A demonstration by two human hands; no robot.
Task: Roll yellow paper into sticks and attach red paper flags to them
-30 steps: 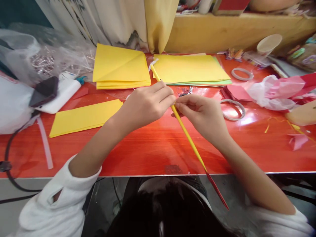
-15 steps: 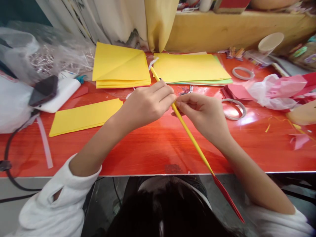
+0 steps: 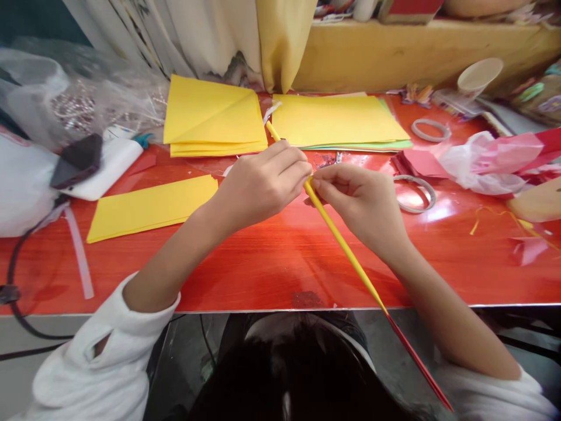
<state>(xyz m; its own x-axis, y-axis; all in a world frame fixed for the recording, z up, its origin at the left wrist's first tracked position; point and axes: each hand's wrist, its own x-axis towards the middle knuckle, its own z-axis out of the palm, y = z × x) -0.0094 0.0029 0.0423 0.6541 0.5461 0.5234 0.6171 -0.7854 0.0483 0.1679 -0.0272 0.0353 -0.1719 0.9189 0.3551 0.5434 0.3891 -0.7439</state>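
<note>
Both hands meet over the middle of the red table on a thin rolled paper stick (image 3: pixel 344 248), yellow with a long dark red end (image 3: pixel 418 362) that reaches past the table's front edge. My left hand (image 3: pixel 265 181) is closed around its upper part, and a short yellow tip sticks out beyond the fingers. Thumb and fingers of my right hand (image 3: pixel 362 202) pinch the stick just below the left fingers. Its contact with the stick is partly hidden. A narrow stack of yellow paper strips (image 3: pixel 151 207) lies left of my left hand.
Two stacks of yellow sheets, left (image 3: pixel 214 117) and right (image 3: pixel 337 120), lie at the back. Tape rolls (image 3: pixel 414 194) and crumpled pink and white paper (image 3: pixel 491 161) sit on the right. A phone (image 3: pixel 76 161) rests on a white box at left, near a paper cup (image 3: pixel 480 76) across the table.
The stick has turned slightly; its red lower end now points farther right and down and looks narrower. Both hands stay in nearly the same place.
</note>
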